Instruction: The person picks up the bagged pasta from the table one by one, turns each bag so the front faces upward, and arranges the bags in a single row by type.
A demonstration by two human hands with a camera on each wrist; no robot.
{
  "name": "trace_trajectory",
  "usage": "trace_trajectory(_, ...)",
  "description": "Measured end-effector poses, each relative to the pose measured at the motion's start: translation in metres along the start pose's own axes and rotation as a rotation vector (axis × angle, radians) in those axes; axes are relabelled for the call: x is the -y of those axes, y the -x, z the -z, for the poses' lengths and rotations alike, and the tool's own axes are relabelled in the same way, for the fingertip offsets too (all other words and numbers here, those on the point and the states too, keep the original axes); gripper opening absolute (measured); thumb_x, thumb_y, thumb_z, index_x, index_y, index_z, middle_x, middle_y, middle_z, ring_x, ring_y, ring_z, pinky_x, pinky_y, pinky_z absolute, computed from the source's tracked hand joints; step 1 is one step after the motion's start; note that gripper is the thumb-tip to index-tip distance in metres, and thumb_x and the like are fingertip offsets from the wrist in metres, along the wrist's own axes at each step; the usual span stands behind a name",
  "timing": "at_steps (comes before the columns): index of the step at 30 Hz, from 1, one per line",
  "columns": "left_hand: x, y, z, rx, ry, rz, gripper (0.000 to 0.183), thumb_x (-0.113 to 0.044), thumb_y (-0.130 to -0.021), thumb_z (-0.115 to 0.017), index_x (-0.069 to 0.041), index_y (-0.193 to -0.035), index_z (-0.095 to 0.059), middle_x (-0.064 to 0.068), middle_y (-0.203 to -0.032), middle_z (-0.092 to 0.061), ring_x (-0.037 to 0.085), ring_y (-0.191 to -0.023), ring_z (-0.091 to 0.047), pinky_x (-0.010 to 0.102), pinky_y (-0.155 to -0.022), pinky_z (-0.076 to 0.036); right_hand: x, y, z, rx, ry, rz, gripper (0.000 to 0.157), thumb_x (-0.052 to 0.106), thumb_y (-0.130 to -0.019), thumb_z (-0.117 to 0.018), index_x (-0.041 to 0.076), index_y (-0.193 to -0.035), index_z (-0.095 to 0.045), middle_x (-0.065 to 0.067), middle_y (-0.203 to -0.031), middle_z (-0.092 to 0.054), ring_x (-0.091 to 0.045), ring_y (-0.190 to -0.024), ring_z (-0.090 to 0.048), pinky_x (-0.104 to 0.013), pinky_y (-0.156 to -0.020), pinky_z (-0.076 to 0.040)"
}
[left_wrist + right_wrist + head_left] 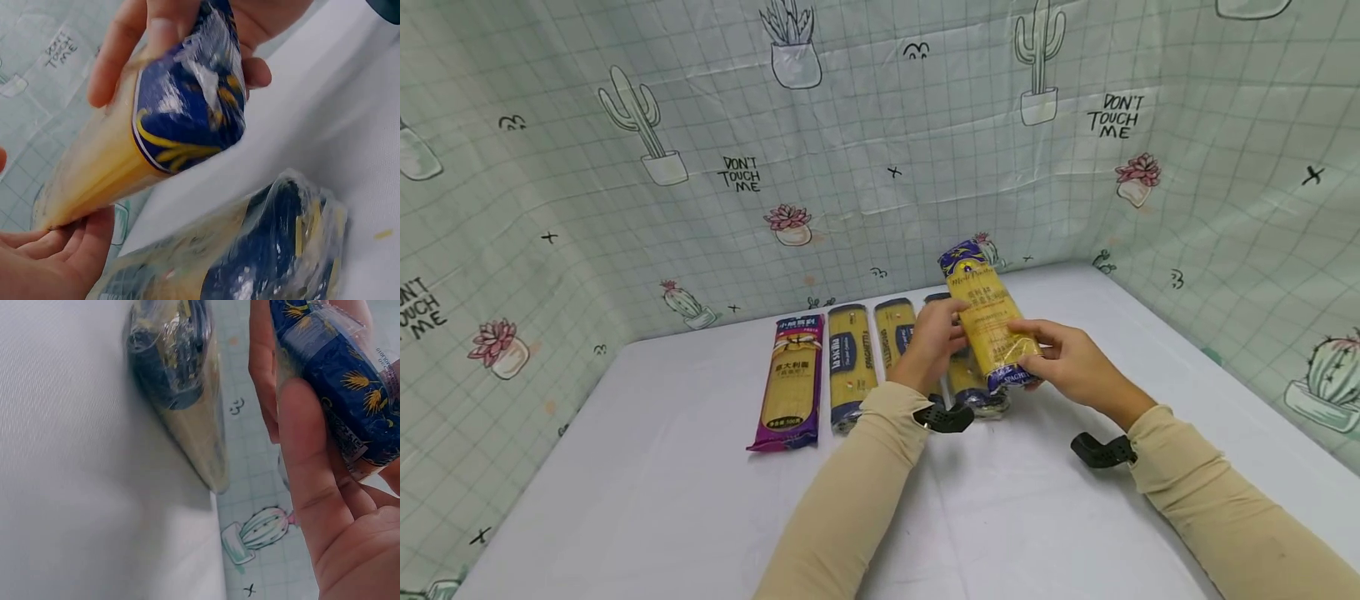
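A yellow spaghetti pack (988, 312) with dark blue ends is held tilted above the table by both hands. My left hand (934, 343) grips its left side near the middle, fingers curled at the edge. At the lower right end, my right hand (1067, 360) pinches the pack between thumb and fingers. In the right wrist view its blue end (350, 381) shows wheat-ear prints. Just below lies another clear-wrapped spaghetti pack (967, 383), partly hidden by the left hand and the held pack.
On the white table (670, 467), a purple-ended spaghetti pack (790, 383) lies leftmost. Beside it are two blue-ended spaghetti packs, one (850, 362) in full sight and one (892, 329) partly behind the left arm. A cactus-print sheet (850, 125) hangs behind the table.
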State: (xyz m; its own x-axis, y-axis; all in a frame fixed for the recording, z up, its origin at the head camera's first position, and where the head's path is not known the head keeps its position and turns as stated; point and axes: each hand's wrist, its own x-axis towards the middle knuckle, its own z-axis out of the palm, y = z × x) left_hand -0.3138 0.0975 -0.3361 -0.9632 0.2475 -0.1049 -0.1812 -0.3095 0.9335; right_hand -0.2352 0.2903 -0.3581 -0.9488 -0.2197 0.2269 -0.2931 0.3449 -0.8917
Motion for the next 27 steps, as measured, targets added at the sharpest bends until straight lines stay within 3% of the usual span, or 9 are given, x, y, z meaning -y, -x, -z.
trace_trajectory(6,0.001,-0.001,-0.007,0.112,0.108,0.051,0.073,-0.031,-0.101,-0.052,0.003,-0.157,-0.018,0.029,-0.154,-0.032,0.032,-0.128,-0.051,0.041,-0.103,-0.044,-0.004,0.0,0.008,0.0,0.038,-0.019,0.052,0.002,-0.096,-0.061,-0.005,-0.145,-0.046,-0.03,-0.143,-0.046,-0.029,-0.099,-0.069,-0.038,-0.067,-0.06)
trace_trajectory(10,0.004,-0.004,-0.014,0.097,0.184,0.08,0.084,-0.038,-0.098,-0.057,0.007,-0.156,-0.016,0.031,-0.158,-0.022,0.043,-0.138,-0.039,0.047,-0.11,-0.038,-0.005,0.001,0.014,0.0,0.048,-0.033,0.052,0.003,-0.096,-0.061,-0.006,-0.145,-0.045,-0.031,-0.141,-0.049,-0.03,-0.098,-0.068,-0.038,-0.067,-0.06)
trace_trajectory(14,0.01,-0.007,-0.021,0.081,0.199,0.091,0.087,-0.041,-0.097,-0.058,0.009,-0.155,-0.017,0.029,-0.16,-0.018,0.044,-0.138,-0.038,0.048,-0.112,-0.036,-0.006,0.001,0.019,0.011,0.05,-0.058,0.053,0.003,-0.095,-0.061,-0.006,-0.145,-0.045,-0.032,-0.133,-0.055,-0.027,-0.096,-0.068,-0.038,-0.068,-0.06)
trace_trajectory(18,0.014,-0.009,-0.026,0.093,0.201,0.099,0.085,-0.045,-0.096,-0.058,0.008,-0.153,-0.025,0.027,-0.155,-0.03,0.037,-0.131,-0.047,0.045,-0.109,-0.038,-0.009,0.001,0.024,0.024,0.063,-0.072,0.054,0.002,-0.095,-0.061,-0.007,-0.145,-0.045,-0.033,-0.13,-0.057,-0.027,-0.096,-0.068,-0.039,-0.068,-0.06)
trace_trajectory(22,0.017,-0.009,-0.028,0.107,0.189,0.098,0.072,-0.049,-0.098,-0.054,0.005,-0.145,-0.044,0.022,-0.141,-0.048,0.033,-0.121,-0.055,0.042,-0.1,-0.043,-0.013,0.001,0.029,0.041,0.077,-0.077,0.052,0.001,-0.095,-0.059,-0.006,-0.144,-0.045,-0.033,-0.131,-0.056,-0.028,-0.097,-0.068,-0.039,-0.068,-0.06)
trace_trajectory(27,0.021,-0.01,-0.03,0.112,0.134,0.106,0.065,-0.053,-0.099,-0.048,0.002,-0.133,-0.06,0.019,-0.134,-0.053,0.035,-0.119,-0.056,0.042,-0.097,-0.044,-0.018,0.001,0.035,0.05,0.081,-0.086,0.052,0.0,-0.093,-0.06,-0.008,-0.143,-0.046,-0.034,-0.13,-0.057,-0.025,-0.092,-0.068,-0.039,-0.067,-0.06)
